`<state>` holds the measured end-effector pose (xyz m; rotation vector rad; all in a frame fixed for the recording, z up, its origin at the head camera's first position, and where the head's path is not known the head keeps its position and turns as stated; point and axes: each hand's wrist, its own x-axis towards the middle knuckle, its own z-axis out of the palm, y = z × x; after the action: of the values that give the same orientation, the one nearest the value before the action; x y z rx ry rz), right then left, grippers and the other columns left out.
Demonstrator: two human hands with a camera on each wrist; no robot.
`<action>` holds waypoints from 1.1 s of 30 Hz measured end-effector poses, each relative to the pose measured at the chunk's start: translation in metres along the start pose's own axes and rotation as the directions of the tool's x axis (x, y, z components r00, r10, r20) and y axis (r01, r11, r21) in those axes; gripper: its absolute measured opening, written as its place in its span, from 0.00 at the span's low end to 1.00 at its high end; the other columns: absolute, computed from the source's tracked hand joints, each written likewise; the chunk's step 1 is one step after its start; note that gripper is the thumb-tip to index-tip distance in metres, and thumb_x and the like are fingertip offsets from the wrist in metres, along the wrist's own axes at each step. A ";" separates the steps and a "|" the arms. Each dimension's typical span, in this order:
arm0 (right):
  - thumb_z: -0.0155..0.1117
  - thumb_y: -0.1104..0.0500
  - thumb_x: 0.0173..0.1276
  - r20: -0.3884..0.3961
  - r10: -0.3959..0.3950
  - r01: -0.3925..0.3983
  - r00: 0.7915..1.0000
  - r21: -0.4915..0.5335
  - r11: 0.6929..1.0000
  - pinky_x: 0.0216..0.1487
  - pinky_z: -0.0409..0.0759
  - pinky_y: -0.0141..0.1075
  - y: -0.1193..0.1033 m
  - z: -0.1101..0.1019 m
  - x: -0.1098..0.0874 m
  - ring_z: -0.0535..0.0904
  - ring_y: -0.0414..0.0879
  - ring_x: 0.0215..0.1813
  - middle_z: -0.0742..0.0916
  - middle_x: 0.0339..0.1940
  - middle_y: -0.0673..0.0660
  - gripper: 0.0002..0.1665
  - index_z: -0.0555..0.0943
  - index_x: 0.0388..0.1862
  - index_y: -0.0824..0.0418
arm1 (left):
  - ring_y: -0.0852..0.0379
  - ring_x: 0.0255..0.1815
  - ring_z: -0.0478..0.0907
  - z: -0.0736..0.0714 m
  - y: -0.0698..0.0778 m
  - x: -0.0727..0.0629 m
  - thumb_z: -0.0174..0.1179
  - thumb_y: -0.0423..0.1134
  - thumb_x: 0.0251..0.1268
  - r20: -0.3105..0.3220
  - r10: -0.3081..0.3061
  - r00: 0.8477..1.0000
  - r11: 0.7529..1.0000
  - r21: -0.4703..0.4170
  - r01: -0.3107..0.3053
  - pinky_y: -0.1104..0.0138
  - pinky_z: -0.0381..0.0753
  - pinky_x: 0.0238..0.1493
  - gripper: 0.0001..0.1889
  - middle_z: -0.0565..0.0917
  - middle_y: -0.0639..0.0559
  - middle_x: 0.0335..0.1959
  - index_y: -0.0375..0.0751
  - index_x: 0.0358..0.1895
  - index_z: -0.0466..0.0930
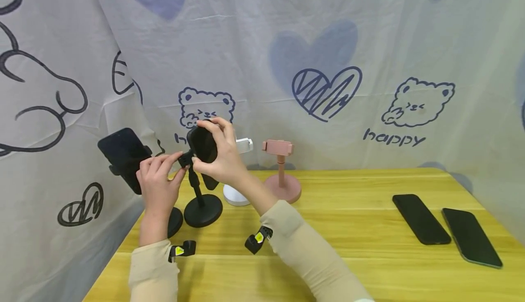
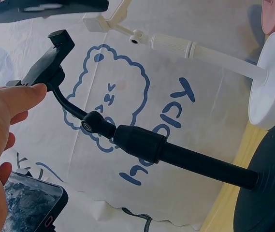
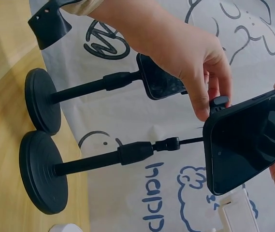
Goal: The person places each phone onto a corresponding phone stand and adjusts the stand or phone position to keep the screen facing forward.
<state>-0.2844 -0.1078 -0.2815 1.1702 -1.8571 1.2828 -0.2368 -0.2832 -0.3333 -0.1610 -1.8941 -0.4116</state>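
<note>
My left hand (image 1: 160, 181) pinches the clamp (image 2: 45, 67) at the top of a black phone stand (image 1: 203, 210) between thumb and fingers. A black smartphone (image 1: 203, 145) is in my right hand (image 1: 223, 154), gripped by its edges. In the left wrist view the phone (image 2: 45, 10) hangs just apart from the clamp; in the right wrist view its dark screen (image 3: 246, 142) faces the camera and hides most of the clamp. Beside my left hand, a second black stand (image 3: 43, 101) carries another phone (image 1: 123, 151).
A white phone stand (image 1: 235, 195) and a pink one (image 1: 283, 188) stand to the right of the black stands. Two black phones (image 1: 421, 219) (image 1: 471, 237) lie on the right of the wooden table (image 1: 348, 229). A printed cloth (image 1: 254, 56) hangs behind and at the left.
</note>
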 end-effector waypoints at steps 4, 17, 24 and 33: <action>0.72 0.57 0.53 0.014 0.037 -0.037 0.999 0.018 0.999 0.61 0.75 0.45 -0.001 0.006 0.004 0.61 0.49 0.71 0.62 0.71 0.59 0.43 0.66 0.69 0.48 | 0.38 0.47 0.69 0.000 0.001 -0.001 0.72 0.30 0.50 -0.003 -0.007 1.000 1.000 -0.014 0.007 0.45 0.62 0.49 0.19 0.83 0.38 0.42 0.38 0.49 0.84; 0.71 0.58 0.53 0.034 0.104 -0.107 0.994 0.105 0.989 0.57 0.77 0.44 -0.004 0.013 0.011 0.66 0.50 0.66 0.62 0.70 0.57 0.44 0.65 0.69 0.47 | 0.39 0.46 0.69 0.004 -0.002 -0.002 0.71 0.30 0.51 -0.004 -0.003 1.000 1.000 -0.025 0.003 0.46 0.63 0.49 0.17 0.83 0.38 0.42 0.37 0.48 0.84; 0.70 0.58 0.53 0.033 0.107 -0.109 0.994 0.067 0.992 0.58 0.76 0.43 -0.007 0.019 0.017 0.64 0.50 0.68 0.62 0.70 0.57 0.43 0.65 0.68 0.48 | 0.39 0.45 0.69 0.002 -0.003 -0.002 0.70 0.29 0.53 0.010 0.004 1.000 0.999 -0.033 -0.004 0.46 0.63 0.49 0.16 0.83 0.37 0.42 0.35 0.48 0.84; 0.71 0.56 0.53 -0.046 0.054 -0.055 0.997 -0.032 0.998 0.56 0.78 0.39 0.000 0.036 0.022 0.67 0.50 0.64 0.65 0.67 0.59 0.40 0.68 0.66 0.47 | 0.39 0.44 0.70 0.002 -0.001 -0.002 0.72 0.27 0.49 0.004 0.024 1.000 0.999 -0.030 -0.023 0.46 0.65 0.47 0.16 0.83 0.37 0.40 0.30 0.44 0.84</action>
<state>-0.2938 -0.1484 -0.2766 1.0711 -1.8822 1.2925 -0.2381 -0.2831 -0.3364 -0.2039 -1.8897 -0.4238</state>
